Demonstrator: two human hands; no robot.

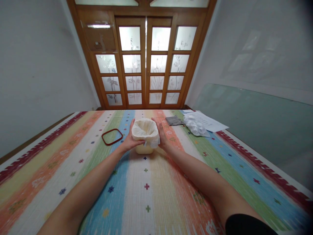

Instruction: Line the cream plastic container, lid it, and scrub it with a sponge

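Note:
A small cream trash bin (144,149) stands upright in the middle of the table. Its mouth is lined with a thin white plastic bag (145,128), whose edge is folded down over the rim and hangs loose at the front. My left hand (131,139) clasps the left side, thumb laid across the front over the bag. On the opposite side my right hand (161,133) presses against the bag-covered wall, its fingers partly hidden behind the bin. A dark red rounded-square ring (112,144) lies flat to the left, apart from my left hand.
Right of the bin lie a folded grey cloth (174,120), a crumpled bundle of white plastic bags (195,126) and printed paper sheets (211,122). A striped, patterned cloth (146,195) covers the table. Wooden doors with frosted panes (160,35) stand beyond its far edge.

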